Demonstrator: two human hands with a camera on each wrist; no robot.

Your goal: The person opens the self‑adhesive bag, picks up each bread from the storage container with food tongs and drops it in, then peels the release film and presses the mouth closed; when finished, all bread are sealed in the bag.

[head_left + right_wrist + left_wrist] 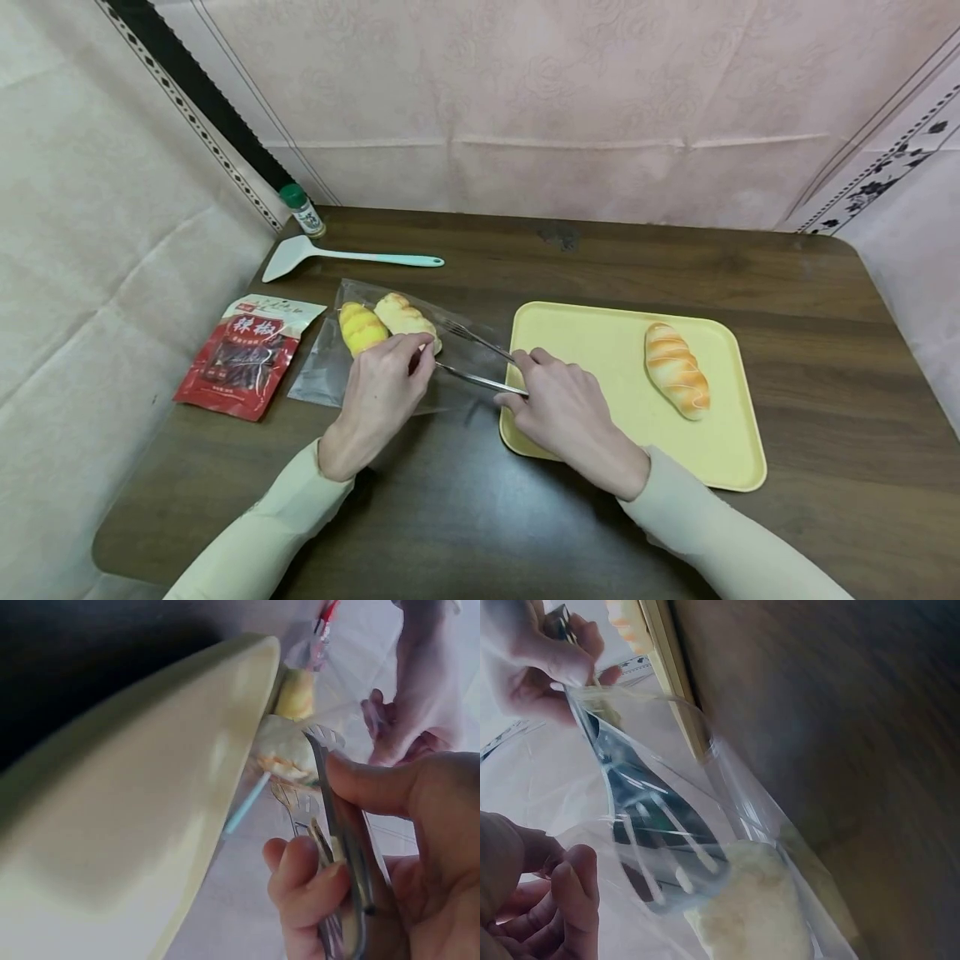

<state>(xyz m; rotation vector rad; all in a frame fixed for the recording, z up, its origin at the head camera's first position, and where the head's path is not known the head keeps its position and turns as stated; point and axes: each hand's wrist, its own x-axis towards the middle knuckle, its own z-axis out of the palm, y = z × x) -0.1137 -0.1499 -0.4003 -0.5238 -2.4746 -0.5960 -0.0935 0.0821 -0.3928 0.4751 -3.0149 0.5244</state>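
Observation:
My left hand (386,387) pinches the edge of a clear plastic bag (318,375) between thumb and fingers. Inside the bag lie a yellow bread roll (362,327) and, beside it, a pale bread roll (405,317). Metal food tongs (480,381) are gripped by my right hand (566,408), thumb on one arm and fingers on the other. The two arms stand spread, reaching left into the bag's mouth. In the left wrist view, a slotted end of the tongs (641,795) shows through the film, overlapping the pale roll (757,907).
A yellow tray (585,333) sits to the right, partly under my right hand, with a glazed bread roll (677,371) on it. On the left are a red food pouch (243,358), a pale green spatula (360,257) and a green-capped bottle (303,212).

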